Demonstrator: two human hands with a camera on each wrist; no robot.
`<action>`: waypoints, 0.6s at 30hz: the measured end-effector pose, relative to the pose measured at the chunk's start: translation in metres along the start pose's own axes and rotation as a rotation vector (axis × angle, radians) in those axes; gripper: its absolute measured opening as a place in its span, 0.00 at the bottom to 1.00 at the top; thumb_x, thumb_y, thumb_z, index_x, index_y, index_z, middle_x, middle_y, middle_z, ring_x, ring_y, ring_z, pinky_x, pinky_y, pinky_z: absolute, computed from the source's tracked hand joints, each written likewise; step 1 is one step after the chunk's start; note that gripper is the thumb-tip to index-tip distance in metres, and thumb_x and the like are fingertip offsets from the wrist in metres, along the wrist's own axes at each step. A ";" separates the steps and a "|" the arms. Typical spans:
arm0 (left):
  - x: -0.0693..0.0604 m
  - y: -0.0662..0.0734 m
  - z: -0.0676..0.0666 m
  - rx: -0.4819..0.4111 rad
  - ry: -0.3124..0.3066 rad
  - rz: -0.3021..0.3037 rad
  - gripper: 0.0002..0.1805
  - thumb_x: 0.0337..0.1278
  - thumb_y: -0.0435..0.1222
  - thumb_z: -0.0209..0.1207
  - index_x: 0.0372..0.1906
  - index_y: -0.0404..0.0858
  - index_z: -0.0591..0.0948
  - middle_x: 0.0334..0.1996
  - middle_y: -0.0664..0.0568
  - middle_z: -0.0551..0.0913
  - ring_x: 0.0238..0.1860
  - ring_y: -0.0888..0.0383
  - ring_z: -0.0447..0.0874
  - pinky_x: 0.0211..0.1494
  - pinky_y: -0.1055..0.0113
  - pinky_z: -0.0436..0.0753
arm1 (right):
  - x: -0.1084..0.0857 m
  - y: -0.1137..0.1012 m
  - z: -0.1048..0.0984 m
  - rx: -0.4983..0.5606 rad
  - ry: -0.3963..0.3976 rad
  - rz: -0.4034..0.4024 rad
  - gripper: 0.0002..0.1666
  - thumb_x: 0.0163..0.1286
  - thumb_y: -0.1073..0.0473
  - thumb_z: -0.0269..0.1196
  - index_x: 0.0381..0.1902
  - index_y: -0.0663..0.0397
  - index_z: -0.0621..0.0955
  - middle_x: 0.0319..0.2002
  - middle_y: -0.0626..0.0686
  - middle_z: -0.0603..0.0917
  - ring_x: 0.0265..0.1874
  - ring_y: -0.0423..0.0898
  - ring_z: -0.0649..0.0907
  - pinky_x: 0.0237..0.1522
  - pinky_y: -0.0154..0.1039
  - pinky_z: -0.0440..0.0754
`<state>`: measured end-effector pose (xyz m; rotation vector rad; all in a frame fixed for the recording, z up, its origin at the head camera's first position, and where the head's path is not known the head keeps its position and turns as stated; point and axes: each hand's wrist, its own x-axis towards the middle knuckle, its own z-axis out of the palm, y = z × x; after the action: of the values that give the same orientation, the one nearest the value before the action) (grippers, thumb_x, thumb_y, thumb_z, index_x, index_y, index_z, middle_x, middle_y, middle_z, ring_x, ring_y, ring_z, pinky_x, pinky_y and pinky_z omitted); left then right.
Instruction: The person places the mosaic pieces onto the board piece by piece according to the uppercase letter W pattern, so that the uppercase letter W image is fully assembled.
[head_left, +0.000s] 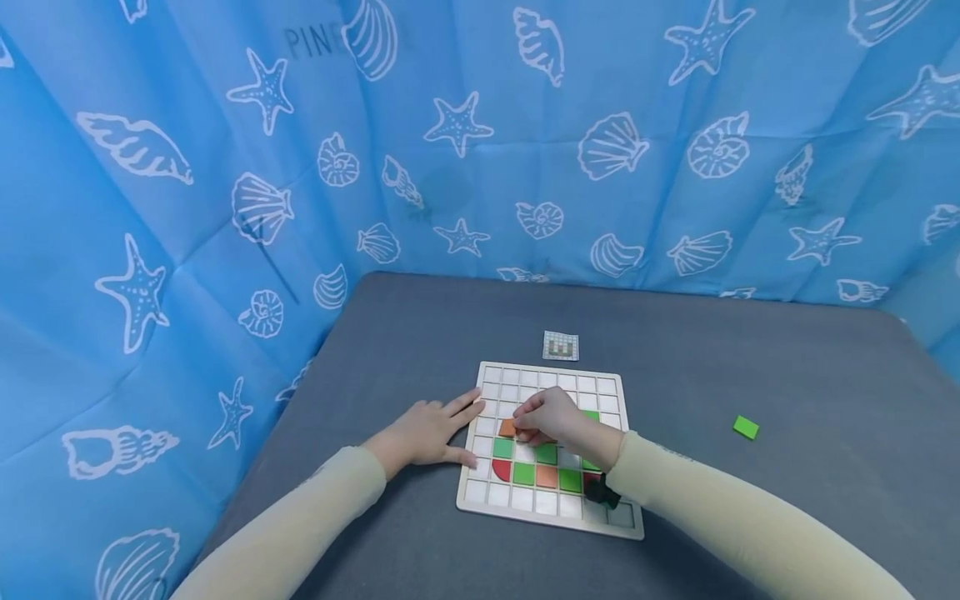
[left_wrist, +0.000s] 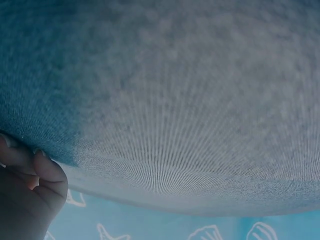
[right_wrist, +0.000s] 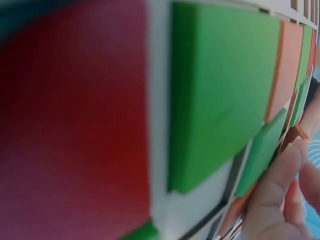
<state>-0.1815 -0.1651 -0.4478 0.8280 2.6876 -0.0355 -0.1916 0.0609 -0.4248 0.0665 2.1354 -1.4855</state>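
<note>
A white grid board (head_left: 551, 522) lies on the grey table, with red, green and orange tiles in several of its squares. Over its middle, my right hand (head_left: 558, 418) pinches a small orange tile (head_left: 507, 427) between thumb and fingertips. The right wrist view shows the tile's edge (right_wrist: 301, 131) at those fingers. My left hand (head_left: 431, 433) lies spread at the board's left edge, fingertips touching the frame. Below the right fingers are a teal-green tile (head_left: 503, 448), a red rounded tile (head_left: 502, 470) and a green tile (head_left: 523, 474). The right hand and forearm hide part of the board.
A small pattern card (head_left: 561, 346) lies just behind the board. One loose green tile (head_left: 746, 427) is on the table to the right. A blue curtain (head_left: 510, 167) with shell and starfish prints hangs behind and to the left of the grey table (head_left: 420, 333).
</note>
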 end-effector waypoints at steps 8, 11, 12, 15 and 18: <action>-0.002 0.001 -0.001 -0.003 0.016 0.000 0.50 0.56 0.70 0.48 0.78 0.52 0.51 0.78 0.58 0.45 0.61 0.45 0.72 0.63 0.48 0.67 | 0.001 -0.001 0.001 -0.002 0.001 0.002 0.08 0.69 0.69 0.60 0.42 0.68 0.83 0.25 0.54 0.84 0.21 0.41 0.81 0.25 0.36 0.80; -0.002 0.002 -0.002 -0.004 0.014 -0.005 0.50 0.56 0.70 0.48 0.78 0.51 0.51 0.78 0.58 0.45 0.61 0.45 0.72 0.63 0.48 0.67 | -0.002 -0.002 -0.002 0.018 -0.006 0.005 0.09 0.70 0.69 0.60 0.44 0.69 0.82 0.27 0.55 0.84 0.22 0.42 0.81 0.27 0.37 0.81; -0.002 0.002 -0.002 -0.003 0.011 -0.007 0.50 0.56 0.70 0.48 0.78 0.51 0.51 0.78 0.58 0.45 0.61 0.45 0.72 0.64 0.48 0.66 | -0.003 -0.002 -0.003 0.023 -0.009 0.005 0.09 0.70 0.69 0.59 0.45 0.69 0.82 0.28 0.56 0.84 0.22 0.42 0.81 0.28 0.37 0.81; -0.002 0.002 -0.003 -0.002 0.003 -0.011 0.50 0.56 0.70 0.48 0.78 0.51 0.51 0.78 0.58 0.45 0.62 0.45 0.71 0.64 0.48 0.66 | -0.007 -0.002 -0.008 0.038 -0.008 0.006 0.10 0.70 0.69 0.59 0.47 0.70 0.81 0.29 0.56 0.83 0.23 0.42 0.81 0.30 0.38 0.82; -0.001 0.002 -0.001 0.001 -0.002 -0.007 0.50 0.56 0.70 0.48 0.79 0.51 0.50 0.78 0.58 0.45 0.62 0.45 0.71 0.64 0.48 0.66 | -0.011 -0.002 -0.015 0.050 -0.008 -0.009 0.12 0.71 0.69 0.58 0.48 0.72 0.80 0.29 0.57 0.82 0.23 0.43 0.81 0.31 0.38 0.82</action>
<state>-0.1800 -0.1643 -0.4460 0.8182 2.6886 -0.0395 -0.1883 0.0758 -0.4141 0.0689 2.0947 -1.5421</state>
